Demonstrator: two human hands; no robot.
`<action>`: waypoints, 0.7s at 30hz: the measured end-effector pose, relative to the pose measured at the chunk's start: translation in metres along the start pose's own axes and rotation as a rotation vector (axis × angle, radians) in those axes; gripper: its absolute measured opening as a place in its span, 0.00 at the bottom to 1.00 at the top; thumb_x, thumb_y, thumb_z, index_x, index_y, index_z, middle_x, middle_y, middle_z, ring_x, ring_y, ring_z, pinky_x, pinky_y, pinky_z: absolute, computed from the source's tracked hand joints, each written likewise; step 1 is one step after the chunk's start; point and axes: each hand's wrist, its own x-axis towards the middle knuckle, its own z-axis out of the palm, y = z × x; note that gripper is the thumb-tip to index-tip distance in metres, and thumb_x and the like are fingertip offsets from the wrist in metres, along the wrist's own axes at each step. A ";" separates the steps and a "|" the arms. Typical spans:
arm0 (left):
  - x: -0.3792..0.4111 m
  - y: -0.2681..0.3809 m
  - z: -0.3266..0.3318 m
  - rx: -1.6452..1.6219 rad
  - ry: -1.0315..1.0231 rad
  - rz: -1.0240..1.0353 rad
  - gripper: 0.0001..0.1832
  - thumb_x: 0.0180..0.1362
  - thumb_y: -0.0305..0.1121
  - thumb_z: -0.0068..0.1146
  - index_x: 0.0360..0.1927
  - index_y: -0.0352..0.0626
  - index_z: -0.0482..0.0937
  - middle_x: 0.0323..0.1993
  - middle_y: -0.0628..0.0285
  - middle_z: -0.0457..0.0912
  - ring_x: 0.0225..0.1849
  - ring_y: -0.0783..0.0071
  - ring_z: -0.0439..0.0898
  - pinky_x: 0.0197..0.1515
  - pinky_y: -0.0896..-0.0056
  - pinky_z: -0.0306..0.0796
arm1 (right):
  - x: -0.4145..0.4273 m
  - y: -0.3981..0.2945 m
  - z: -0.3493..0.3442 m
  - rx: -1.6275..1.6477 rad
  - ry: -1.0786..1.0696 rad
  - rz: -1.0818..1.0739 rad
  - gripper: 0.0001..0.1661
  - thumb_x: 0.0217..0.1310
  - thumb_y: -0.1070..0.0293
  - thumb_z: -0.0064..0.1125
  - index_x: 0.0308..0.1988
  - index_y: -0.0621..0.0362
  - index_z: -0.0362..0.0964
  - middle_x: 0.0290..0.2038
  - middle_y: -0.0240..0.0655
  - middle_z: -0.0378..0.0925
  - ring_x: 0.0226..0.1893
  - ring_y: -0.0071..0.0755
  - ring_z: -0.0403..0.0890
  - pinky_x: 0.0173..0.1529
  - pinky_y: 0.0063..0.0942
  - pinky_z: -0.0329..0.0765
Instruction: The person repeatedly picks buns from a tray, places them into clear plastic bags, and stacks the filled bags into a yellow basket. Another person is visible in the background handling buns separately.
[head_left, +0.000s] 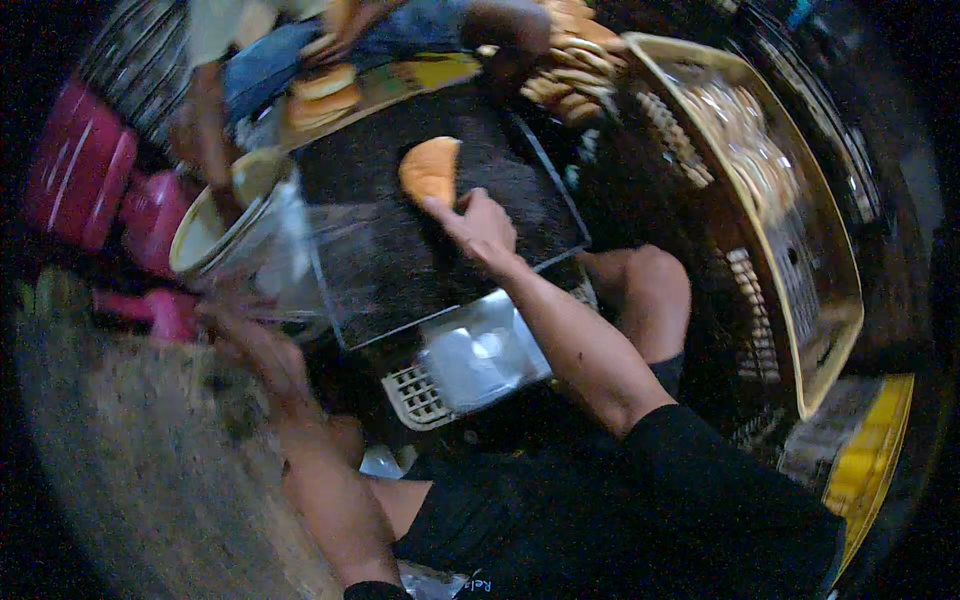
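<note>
A dark, square-edged board (375, 277) lies before me. Over its middle, my right hand (480, 225) holds a piece of bread (431, 169), browned on top, by its near end between thumb and fingers. My left hand (255, 341) is blurred, low at the left, beside a clear plastic sheet or bag near a bucket; whether it grips anything is unclear. A stack of clear plastic bags (484, 349) rests on a cream plastic basket (420, 397) close to my body.
Across the board, a person's hand (217, 180) reaches into a cream bucket (180, 251). Bread slices (322, 97) stand beside that person, and more bread (574, 79) is piled at the far right. A long yellowish crate (855, 315) holds bagged bread (750, 150). Pink containers (82, 165) stand left.
</note>
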 end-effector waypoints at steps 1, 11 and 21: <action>-0.001 0.002 -0.005 -0.017 0.026 0.008 0.34 0.62 0.59 0.42 0.53 0.34 0.71 0.52 0.52 0.74 0.50 0.61 0.74 0.52 0.60 0.68 | 0.005 -0.009 0.006 -0.033 -0.047 0.039 0.45 0.46 0.32 0.58 0.46 0.65 0.70 0.45 0.52 0.76 0.47 0.52 0.77 0.51 0.42 0.72; 0.022 -0.002 -0.027 -0.023 0.077 0.103 0.37 0.63 0.63 0.35 0.53 0.35 0.71 0.54 0.54 0.74 0.51 0.60 0.73 0.52 0.56 0.67 | 0.032 -0.009 -0.042 0.363 -0.268 -0.461 0.31 0.49 0.55 0.66 0.49 0.63 0.69 0.40 0.44 0.79 0.41 0.34 0.79 0.47 0.31 0.74; -0.048 -0.051 0.024 0.076 -0.146 -0.063 0.36 0.64 0.63 0.31 0.59 0.40 0.64 0.54 0.49 0.73 0.48 0.57 0.77 0.45 0.56 0.75 | -0.058 0.011 -0.134 0.741 -0.276 -0.336 0.36 0.53 0.59 0.64 0.57 0.65 0.61 0.43 0.44 0.77 0.44 0.30 0.77 0.50 0.26 0.72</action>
